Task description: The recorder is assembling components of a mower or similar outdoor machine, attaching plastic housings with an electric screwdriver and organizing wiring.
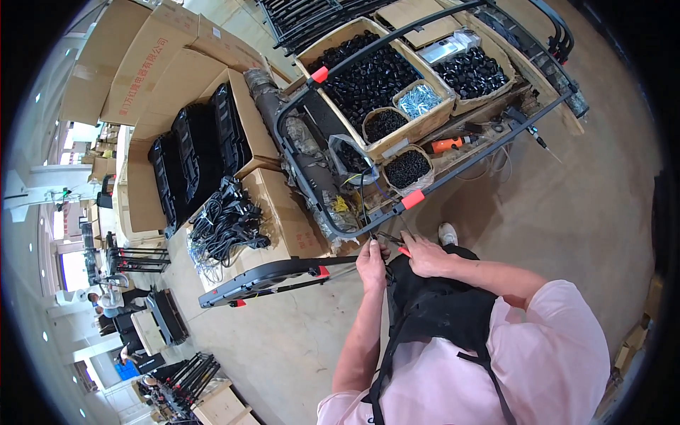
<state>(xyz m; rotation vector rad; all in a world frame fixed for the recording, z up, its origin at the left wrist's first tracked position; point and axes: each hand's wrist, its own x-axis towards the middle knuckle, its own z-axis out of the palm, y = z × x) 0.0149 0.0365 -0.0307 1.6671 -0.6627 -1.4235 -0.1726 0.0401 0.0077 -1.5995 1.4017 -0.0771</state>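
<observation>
My right hand point(427, 256) is closed around pliers with red handles point(404, 251). Their dark jaws point left, toward my left fingertips. My left hand point(371, 266) is closed, its thumb and fingers pinching a thin black cable point(364, 202) at the corner of a black tube frame point(285, 127). The cable's end is hidden by my fingers. This frame lies across the workbench and bears red sleeves point(413, 199). To the left of my left hand a long black part with a console point(265, 273) slants out from the same spot, with red pieces on it.
Bins of black plastic caps point(365, 71) and a small box of silvery screws point(419, 100) stand on the bench. Bags of black screws point(407, 170) and an orange tool point(448, 144) lie nearer. Coiled black cables point(228, 219) rest on a carton; another carton point(244, 120) holds black covers.
</observation>
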